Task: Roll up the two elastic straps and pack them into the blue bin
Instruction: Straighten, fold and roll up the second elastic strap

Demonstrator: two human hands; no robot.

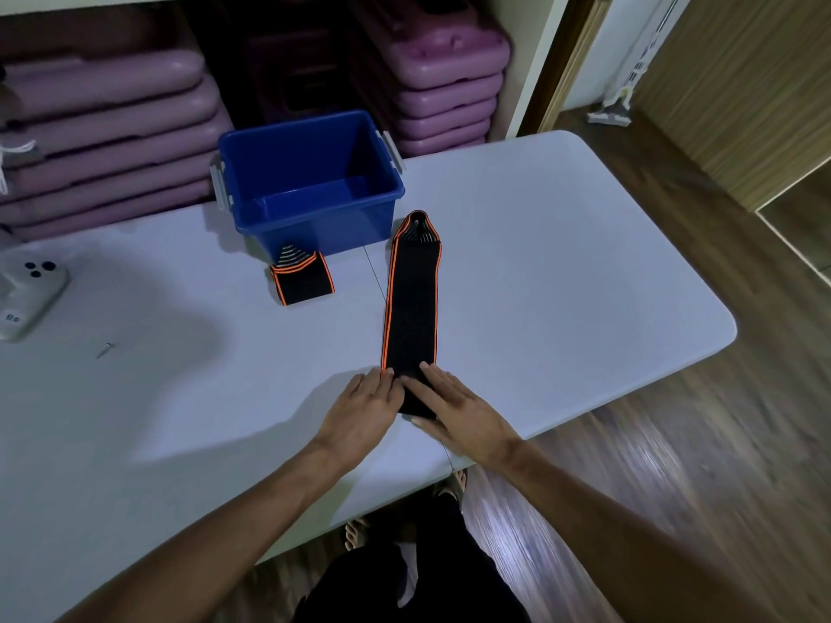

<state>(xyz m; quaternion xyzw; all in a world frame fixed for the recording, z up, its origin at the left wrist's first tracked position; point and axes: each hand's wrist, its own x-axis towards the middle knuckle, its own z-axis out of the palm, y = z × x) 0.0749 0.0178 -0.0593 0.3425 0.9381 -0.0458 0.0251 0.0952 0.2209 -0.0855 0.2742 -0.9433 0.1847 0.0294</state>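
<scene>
Left hand [366,404] and right hand [454,409]: fingers extended flat, pressing the near end of the flat strap [411,308], which runs away toward the blue bin [310,186]. Rolled strap [302,281]: on the white table [562,263], just before the bin's front wall. Bin: open, beyond both straps.

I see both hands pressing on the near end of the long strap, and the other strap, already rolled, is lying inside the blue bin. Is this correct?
Not quite. In the head view the rolled strap lies on the table, just in front of the blue bin, not inside it; the bin looks empty. The rest holds: the left hand and right hand press on the near end of the long strap.
</scene>
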